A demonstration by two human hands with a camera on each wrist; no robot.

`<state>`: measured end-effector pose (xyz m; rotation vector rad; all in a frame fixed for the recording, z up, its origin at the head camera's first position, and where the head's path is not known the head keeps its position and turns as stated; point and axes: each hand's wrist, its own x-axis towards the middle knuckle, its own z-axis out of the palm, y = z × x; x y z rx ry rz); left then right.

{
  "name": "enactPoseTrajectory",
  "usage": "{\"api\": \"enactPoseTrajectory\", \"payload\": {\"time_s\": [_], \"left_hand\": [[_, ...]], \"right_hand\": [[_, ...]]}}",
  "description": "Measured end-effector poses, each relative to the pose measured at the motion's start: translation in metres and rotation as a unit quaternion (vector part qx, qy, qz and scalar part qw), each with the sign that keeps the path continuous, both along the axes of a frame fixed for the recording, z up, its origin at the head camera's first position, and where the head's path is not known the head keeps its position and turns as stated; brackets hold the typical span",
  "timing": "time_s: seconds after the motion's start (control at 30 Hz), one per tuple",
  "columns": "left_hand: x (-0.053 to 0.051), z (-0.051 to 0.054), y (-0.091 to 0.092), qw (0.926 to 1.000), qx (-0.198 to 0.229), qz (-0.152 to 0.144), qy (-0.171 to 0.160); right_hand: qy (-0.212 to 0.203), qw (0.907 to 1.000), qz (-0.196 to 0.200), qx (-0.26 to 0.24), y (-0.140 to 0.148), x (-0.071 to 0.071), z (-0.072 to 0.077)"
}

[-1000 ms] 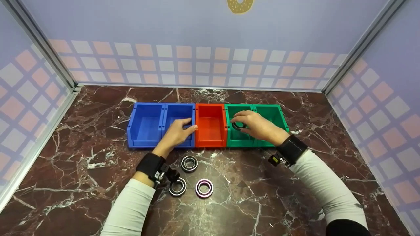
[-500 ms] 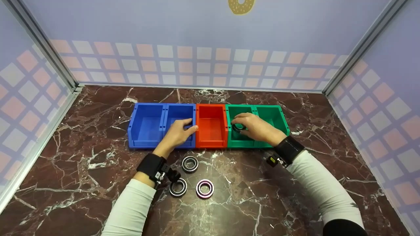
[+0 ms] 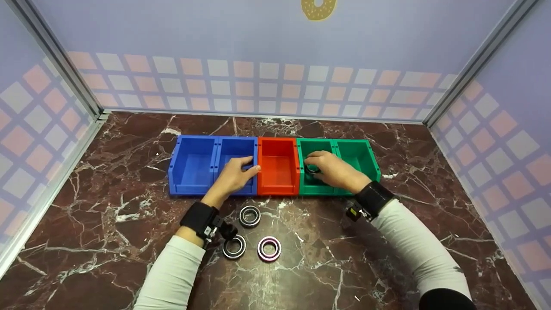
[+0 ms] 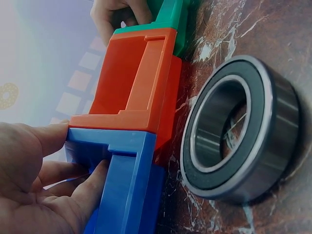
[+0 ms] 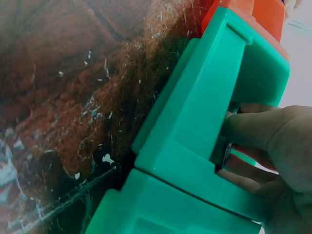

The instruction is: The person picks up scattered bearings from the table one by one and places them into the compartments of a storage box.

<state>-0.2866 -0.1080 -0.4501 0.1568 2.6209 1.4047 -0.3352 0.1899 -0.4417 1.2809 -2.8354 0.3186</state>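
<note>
Five bins in a row on a marbled table (image 3: 370, 267), with two hands at work over them. From the person's left: outer blue bin (image 3: 193, 161), inner blue bin (image 3: 236, 145), red bin (image 3: 277, 168), inner green bin (image 3: 315, 190), outer green bin (image 3: 354, 150); neighbouring bins touch. The right hand (image 3: 333, 168) reaches into the inner green bin, its thumb and fingers closed about a dark bearing (image 5: 227, 152). This bearing lies within that bin's walls, largely covered by the fingers; whether it touches the bin floor cannot be told. The left hand (image 3: 233, 174) is partly spread at the inner blue bin, thumb on the rim beside the red bin, fingers inside; whether they press the wall is unclear. Three further bearings lie flat on the table before the bins: a rear bearing (image 3: 250, 224), nearest the inner blue bin; a left bearing (image 3: 242, 247), beside the left wrist camera (image 3: 228, 231); and a purple-ringed bearing (image 3: 269, 258) to its right, just apart.
</note>
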Motion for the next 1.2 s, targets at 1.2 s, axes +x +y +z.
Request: {"api": "enactPoseTrajectory", "payload": {"time_s": [1.2], "left_hand": [[0.000,0.000,0.001,0.9999,-0.004,-0.002,0.015]], "right_hand": [[0.052,0.9962,-0.016,0.068,-0.012,0.003,-0.008]]}}
